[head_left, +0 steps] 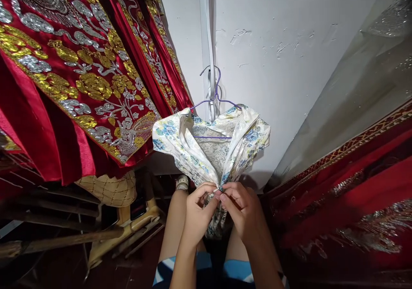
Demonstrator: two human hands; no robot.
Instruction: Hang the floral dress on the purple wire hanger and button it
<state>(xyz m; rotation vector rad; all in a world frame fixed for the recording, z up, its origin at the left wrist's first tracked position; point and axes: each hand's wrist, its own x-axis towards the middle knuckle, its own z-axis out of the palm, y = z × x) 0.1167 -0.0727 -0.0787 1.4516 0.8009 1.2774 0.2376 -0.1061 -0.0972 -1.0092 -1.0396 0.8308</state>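
Note:
A white dress (196,158) with blue and yellow flowers hangs on a purple wire hanger (217,98) in front of me. Its front stands apart in a V from the neck down to my fingers. At the foot of that V, my left hand (202,207) pinches the left edge of the dress between thumb and finger. My right hand (240,203) pinches the opposite edge close beside it, the fingertips of both hands nearly touching. Whatever small fastening sits between the fingertips is hidden. Below my hands, the lower part of the dress drops between my knees.
Red garments (93,83) with gold and silver embroidery hang at the left. A wooden chair (128,229) stands below them. Red beaded fabric (354,194) fills the right side, under a clear plastic cover (341,96). A white wall (267,44) with peeling paint rises behind the hanger.

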